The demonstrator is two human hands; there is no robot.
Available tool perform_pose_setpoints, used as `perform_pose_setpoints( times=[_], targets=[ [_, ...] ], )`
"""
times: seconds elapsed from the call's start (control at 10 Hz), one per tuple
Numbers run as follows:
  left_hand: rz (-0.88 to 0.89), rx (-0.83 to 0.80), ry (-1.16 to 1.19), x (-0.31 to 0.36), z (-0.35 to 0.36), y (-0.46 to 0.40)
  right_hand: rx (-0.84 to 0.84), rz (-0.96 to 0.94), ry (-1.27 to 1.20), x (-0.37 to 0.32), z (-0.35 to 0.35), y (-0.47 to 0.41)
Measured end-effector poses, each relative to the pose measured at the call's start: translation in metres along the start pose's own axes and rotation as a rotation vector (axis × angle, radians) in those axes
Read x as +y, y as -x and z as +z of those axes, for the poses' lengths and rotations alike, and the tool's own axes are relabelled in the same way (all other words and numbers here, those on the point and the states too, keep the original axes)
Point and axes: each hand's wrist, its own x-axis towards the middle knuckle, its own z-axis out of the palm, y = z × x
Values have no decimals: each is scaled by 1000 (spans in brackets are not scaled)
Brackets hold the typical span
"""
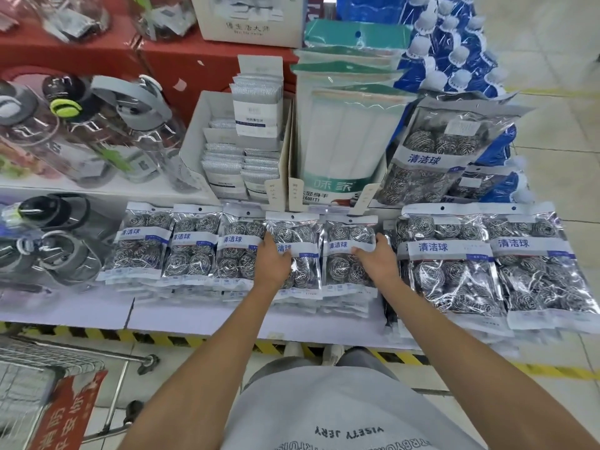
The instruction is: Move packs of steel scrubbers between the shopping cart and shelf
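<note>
Left hand (275, 254) grips the left edge of one scrubber pack (297, 251), fingers curled onto its face, thumb side tucked under the pack edge. Right hand (378, 259) lies on the neighbouring pack (349, 251), fingers bent over its label; can't tell if it actually pinches it or only rests there. Both packs sit on stacks in the row along the front edge of the lower shelf (194, 315).

Row left of the hands: three more stacks (191, 245) of the same packs, overlapping edge to edge. Right of the hands: two wider, bigger packs (487, 264) side by side, reaching the shelf's right end. Another big pack (435, 154) leans upright on the tier behind.

Behind the row: open carton of silver scouring pads (240, 151), then a carton of white dishcloths (344, 141) with green headers, tight against each other. Clear water bottles (97, 131) with grey lids at the left end of both tiers. Blue-wrapped goods (454, 47) at the back right.

Shopping cart (42, 384) at bottom left on the floor, well apart from the hands, red sign on its end. Yellow-black hazard tape runs under the shelf's front edge.

Readable text: "清洁球" on blue-and-white pack labels; "味家" on the dishcloth pack. Box at back carries Chinese lettering, too blurred to read.
</note>
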Motion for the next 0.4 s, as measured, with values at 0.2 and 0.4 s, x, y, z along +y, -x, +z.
perform_pose_setpoints(
  times=[0.2, 0.4],
  targets=[
    [140, 20, -122, -9, -3, 15, 161, -269, 200, 18, -4, 38],
    [293, 107, -65, -31, -16, 52, 141, -432, 223, 66, 6, 98]
  ],
)
